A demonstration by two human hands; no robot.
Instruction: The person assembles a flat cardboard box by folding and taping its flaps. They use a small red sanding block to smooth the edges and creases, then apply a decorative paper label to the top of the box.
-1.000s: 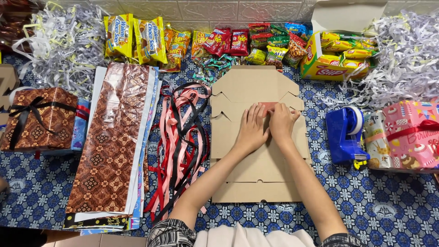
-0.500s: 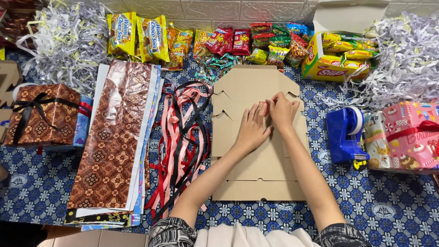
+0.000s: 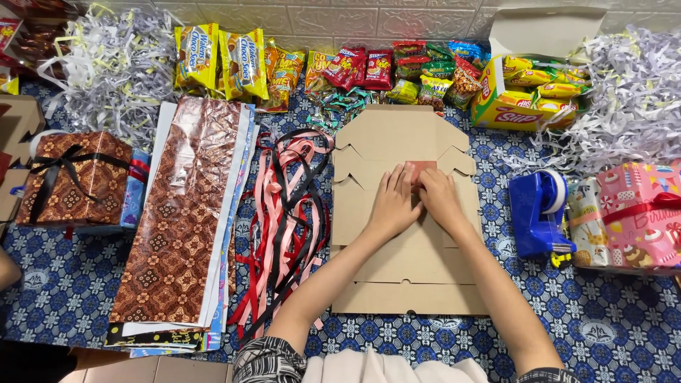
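Blue patterned cloth [image 3: 610, 312] covers the table under a flat, unfolded brown cardboard box blank [image 3: 404, 276] with notched flaps. Both hands lie on its middle, side by side: left hand [image 3: 392, 202] flat, fingers spread; right hand [image 3: 438, 197] flat, fingertips on a small reddish patch [image 3: 423, 169]. Glossy ribbons [image 3: 287, 213] lie left of it, a blue plastic tape dispenser [image 3: 535, 213] right.

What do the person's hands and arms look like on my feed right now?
The left hand and right hand are bare: no gloves, rings or watch show. The forearms are uncovered up to short sleeves with a black-and-white pattern.
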